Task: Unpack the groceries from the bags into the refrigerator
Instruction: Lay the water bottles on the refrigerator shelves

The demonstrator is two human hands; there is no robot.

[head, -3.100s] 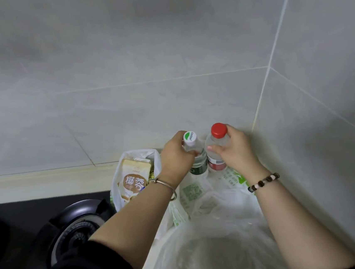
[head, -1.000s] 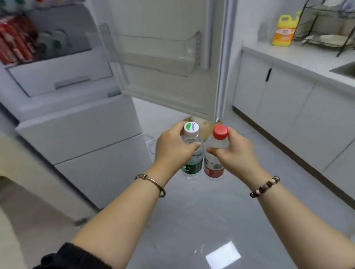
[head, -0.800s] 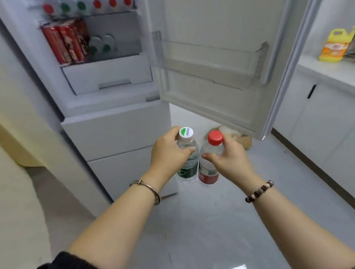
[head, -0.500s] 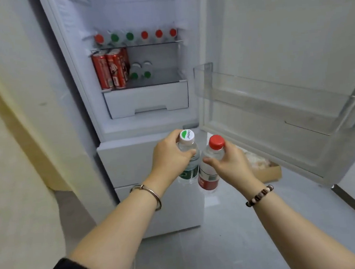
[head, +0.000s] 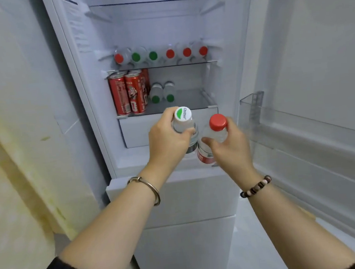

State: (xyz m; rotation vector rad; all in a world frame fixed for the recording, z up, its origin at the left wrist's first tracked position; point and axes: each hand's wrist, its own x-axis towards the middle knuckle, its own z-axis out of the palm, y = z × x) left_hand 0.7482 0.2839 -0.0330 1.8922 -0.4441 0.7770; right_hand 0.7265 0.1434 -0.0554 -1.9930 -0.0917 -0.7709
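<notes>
My left hand (head: pixel 168 141) grips a clear water bottle with a white-and-green cap (head: pixel 183 117). My right hand (head: pixel 230 145) grips a second water bottle with a red cap and red label (head: pixel 214 130). Both bottles stand upright, side by side, in front of the open refrigerator (head: pixel 157 27), level with its white drawer (head: pixel 135 132). The grocery bags are out of view.
Several bottles with red and green caps (head: pixel 160 54) lie on the middle glass shelf. Red cans (head: pixel 128 93) and two green-capped bottles (head: pixel 162 92) sit on the shelf below. The open door with a clear door bin (head: pixel 301 126) stands at the right. A yellowish wall (head: pixel 11 150) is left.
The view swung from the counter and bags to the refrigerator and closed in on it. Both hands kept their bottles and lifted them nearer the shelves.
</notes>
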